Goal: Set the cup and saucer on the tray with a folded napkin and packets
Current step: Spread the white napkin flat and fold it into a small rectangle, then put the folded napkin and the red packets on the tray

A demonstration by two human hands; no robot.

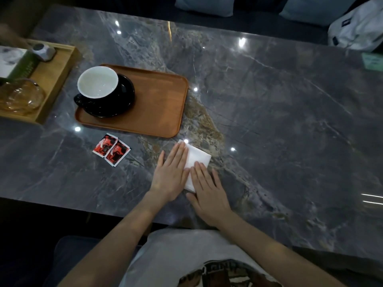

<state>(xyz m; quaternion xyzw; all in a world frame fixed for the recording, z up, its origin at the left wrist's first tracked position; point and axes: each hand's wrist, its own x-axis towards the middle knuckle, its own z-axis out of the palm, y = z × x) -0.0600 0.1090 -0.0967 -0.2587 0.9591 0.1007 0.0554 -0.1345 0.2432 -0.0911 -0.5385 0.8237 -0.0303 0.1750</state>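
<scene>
A black cup with a white inside (97, 82) stands on a black saucer (122, 100) at the left end of the brown tray (157, 104). Two red packets (112, 151) lie on the table just in front of the tray. A white folded napkin (196, 160) lies on the table below the tray's right corner. My left hand (171, 175) lies flat on the napkin's left part, fingers together. My right hand (207, 193) presses flat on its near right part. Neither hand grips anything.
The grey marble table (269, 100) stretches far to the right. A light wooden box tray (56, 79) at the left holds a glass vessel (20, 98), a tissue box (14, 61) and a small grey object (43, 51). A white bag (358, 27) sits at the far right.
</scene>
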